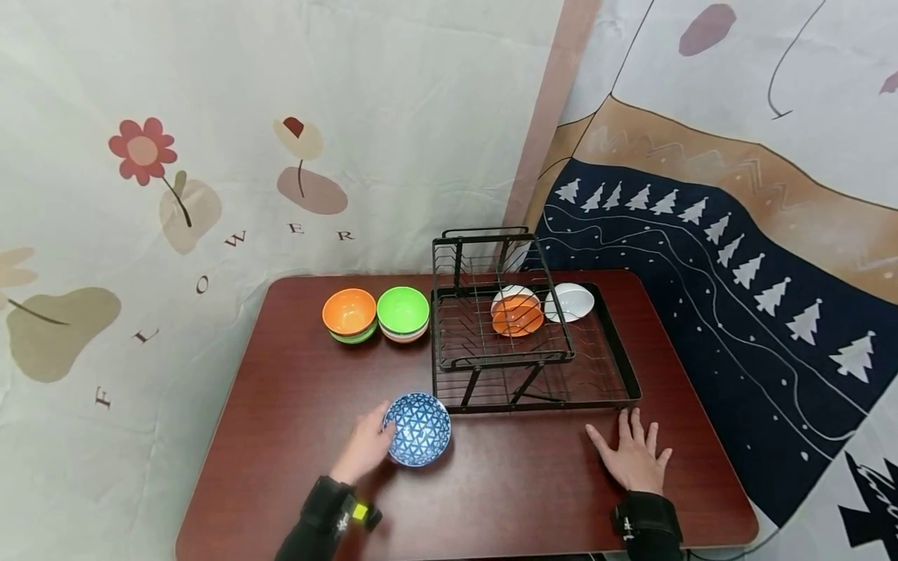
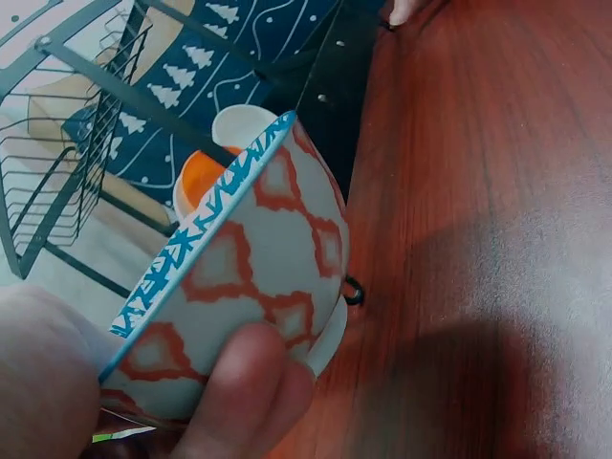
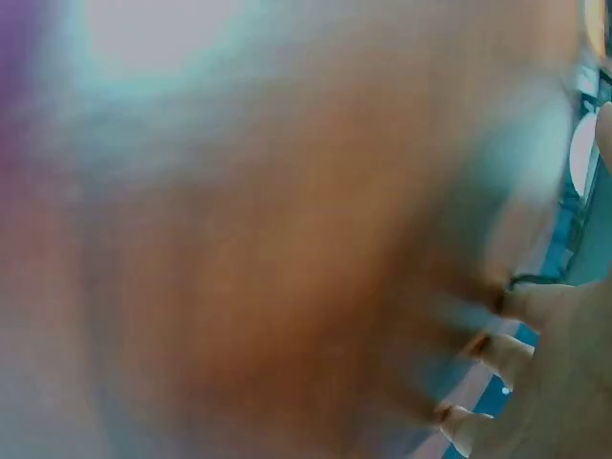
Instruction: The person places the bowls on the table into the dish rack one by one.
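My left hand [image 1: 365, 446] grips a patterned bowl [image 1: 418, 430] by its left side, thumb over the rim and fingers underneath. Blue and white triangles cover the bowl's inside. Its outside, seen in the left wrist view, is white with red diamond shapes, and the bowl [image 2: 253, 273] is held tilted over the table. Spread flat, my right hand [image 1: 636, 461] lies on the table, fingertips near the front right corner of the black dish rack [image 1: 505, 361]. The right wrist view, mostly blurred, shows part of that hand [image 3: 550, 368] with nothing in it.
Two stacks stand left of the rack: an orange bowl [image 1: 349, 312] on green, and a green bowl [image 1: 403, 308] on a pale one. In the rack's lower tray sit an orange bowl [image 1: 517, 318], a white bowl [image 1: 571, 302] and another white one behind. Printed cloth backs the table.
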The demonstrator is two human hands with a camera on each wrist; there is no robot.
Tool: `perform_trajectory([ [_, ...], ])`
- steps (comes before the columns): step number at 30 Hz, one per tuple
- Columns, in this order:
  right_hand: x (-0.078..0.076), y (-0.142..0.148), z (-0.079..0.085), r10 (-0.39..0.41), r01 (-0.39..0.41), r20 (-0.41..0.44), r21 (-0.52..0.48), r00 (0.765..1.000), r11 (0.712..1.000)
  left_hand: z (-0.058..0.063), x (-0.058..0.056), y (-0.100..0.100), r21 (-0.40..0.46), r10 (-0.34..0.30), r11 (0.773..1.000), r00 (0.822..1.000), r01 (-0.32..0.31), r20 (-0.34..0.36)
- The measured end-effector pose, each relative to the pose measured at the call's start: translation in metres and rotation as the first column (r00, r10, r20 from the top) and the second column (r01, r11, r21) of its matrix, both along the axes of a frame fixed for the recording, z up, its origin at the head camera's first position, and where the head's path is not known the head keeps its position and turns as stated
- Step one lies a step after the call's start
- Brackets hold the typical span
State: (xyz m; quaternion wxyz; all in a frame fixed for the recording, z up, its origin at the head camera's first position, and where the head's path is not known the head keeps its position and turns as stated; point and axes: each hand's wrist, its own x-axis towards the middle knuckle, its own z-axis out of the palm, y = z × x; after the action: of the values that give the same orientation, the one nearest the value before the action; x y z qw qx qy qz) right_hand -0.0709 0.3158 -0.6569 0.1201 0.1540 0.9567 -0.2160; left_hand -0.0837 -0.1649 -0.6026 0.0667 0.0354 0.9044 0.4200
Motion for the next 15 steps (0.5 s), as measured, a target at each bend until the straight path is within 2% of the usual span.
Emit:
perform_trajectory([
  [4, 0.0, 0.001, 0.014, 0.02, -0.018, 0.024, -0.046, 1.0, 0.999, 0.0, 0.002, 0.006, 0.01, -0.013, 1.0, 1.0, 0.013, -0.028],
  [7, 0.005, -0.014, 0.026, 0.048, -0.047, 0.011, -0.056, 0.999, 0.997, -0.002, 0.005, 0.013, 0.032, -0.039, 0.999, 0.998, 0.041, -0.048],
  [9, 0.007, -0.034, 0.031, 0.074, -0.078, -0.044, -0.106, 0.996, 0.991, -0.003, 0.006, 0.018, 0.046, -0.058, 0.997, 0.997, 0.06, -0.056],
  [11, 0.007, -0.058, 0.033, 0.114, -0.138, -0.133, -0.194, 0.985, 0.971, -0.005, 0.006, 0.025, 0.05, -0.078, 0.995, 0.995, 0.081, -0.063],
  [12, 0.007, -0.071, 0.034, 0.136, -0.178, -0.168, -0.263, 0.976, 0.948, -0.004, 0.006, 0.029, 0.056, -0.087, 0.994, 0.994, 0.091, -0.058],
  [13, 0.006, -0.083, 0.034, 0.161, -0.223, -0.199, -0.341, 0.967, 0.913, -0.004, 0.006, 0.033, 0.061, -0.1, 0.993, 0.993, 0.103, -0.055],
  [15, 0.005, -0.107, 0.034, 0.21, -0.302, -0.232, -0.505, 0.95, 0.808, -0.004, 0.005, 0.042, 0.058, -0.127, 0.99, 0.99, 0.131, -0.058],
])
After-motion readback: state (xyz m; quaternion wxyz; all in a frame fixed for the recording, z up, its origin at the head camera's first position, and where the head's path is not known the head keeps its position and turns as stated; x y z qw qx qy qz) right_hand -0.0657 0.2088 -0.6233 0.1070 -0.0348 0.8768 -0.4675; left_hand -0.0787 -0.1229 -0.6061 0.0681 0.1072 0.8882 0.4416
